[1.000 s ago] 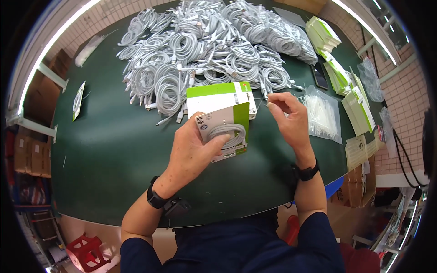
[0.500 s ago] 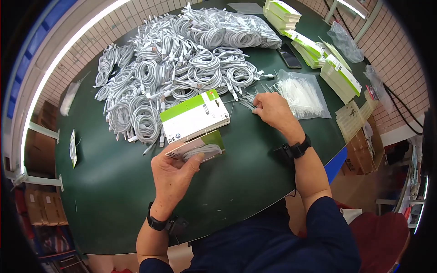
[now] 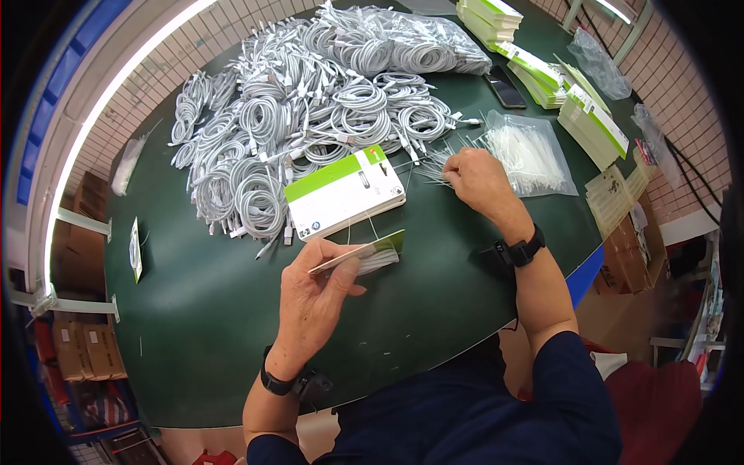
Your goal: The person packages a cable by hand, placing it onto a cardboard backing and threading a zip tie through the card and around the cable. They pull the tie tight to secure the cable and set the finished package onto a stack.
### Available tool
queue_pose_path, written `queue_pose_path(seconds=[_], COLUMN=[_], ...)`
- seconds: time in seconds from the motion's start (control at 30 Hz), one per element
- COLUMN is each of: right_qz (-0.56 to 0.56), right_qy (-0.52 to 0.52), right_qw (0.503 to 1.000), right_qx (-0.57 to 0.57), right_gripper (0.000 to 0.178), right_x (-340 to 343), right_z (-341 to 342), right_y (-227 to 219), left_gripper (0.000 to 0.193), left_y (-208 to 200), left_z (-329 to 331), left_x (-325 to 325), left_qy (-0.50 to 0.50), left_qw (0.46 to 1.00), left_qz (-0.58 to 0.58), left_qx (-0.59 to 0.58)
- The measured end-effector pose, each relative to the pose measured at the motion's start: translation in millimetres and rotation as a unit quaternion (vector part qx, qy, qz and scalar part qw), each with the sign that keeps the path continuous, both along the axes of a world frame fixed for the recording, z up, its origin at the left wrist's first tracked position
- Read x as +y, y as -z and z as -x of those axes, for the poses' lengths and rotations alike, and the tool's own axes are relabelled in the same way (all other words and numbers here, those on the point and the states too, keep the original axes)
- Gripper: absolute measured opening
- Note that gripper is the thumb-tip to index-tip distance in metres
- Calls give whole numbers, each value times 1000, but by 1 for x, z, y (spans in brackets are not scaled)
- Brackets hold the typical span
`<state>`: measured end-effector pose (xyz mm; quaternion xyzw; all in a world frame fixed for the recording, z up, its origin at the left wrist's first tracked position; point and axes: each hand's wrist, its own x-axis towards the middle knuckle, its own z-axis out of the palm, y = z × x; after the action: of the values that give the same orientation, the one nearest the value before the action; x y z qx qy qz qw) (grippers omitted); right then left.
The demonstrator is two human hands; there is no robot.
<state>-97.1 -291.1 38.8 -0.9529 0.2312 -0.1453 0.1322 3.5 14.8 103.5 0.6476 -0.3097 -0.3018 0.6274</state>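
My left hand (image 3: 314,293) grips a green-and-white packaging card (image 3: 363,251), tilted so its edge faces up. A coiled light-grey cable (image 3: 377,263) lies against the card's underside, and two thin ties stick out from its other face. Just beyond stands a stack of matching cards (image 3: 341,194). My right hand (image 3: 482,182) has its fingers curled together over loose white cable ties (image 3: 434,169); whether a tie is between the fingertips is hidden. Beside that hand lies an open clear bag of cable ties (image 3: 531,159).
A large pile of coiled grey cables (image 3: 267,116) covers the far left and middle of the green table (image 3: 225,333). At the far right are a black phone (image 3: 505,87) and several card stacks (image 3: 593,128). One carded piece (image 3: 136,249) stands at the left.
My left hand has tipped the card so less of its cable side shows, and the ties behind it are now visible. My right hand stays at the loose ties, fingers more drawn together.
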Motion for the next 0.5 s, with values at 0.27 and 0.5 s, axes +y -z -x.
queue_pose_path(seconds=[0.27,0.5], right_qz=[-57,-124], right_qy=[16,-30], right_qw=[996,989], right_qx=[-66,-71], right_gripper=[14,14], right_x=[3,1], right_z=[-3,-2], right_y=[-4,-8], left_gripper=[30,34], left_y=[-15,-10], left_z=[1,-7], left_x=[13,18], left_qy=[35,-33], left_qw=[995,957], left_qz=[95,223], left_qx=[-16,-184])
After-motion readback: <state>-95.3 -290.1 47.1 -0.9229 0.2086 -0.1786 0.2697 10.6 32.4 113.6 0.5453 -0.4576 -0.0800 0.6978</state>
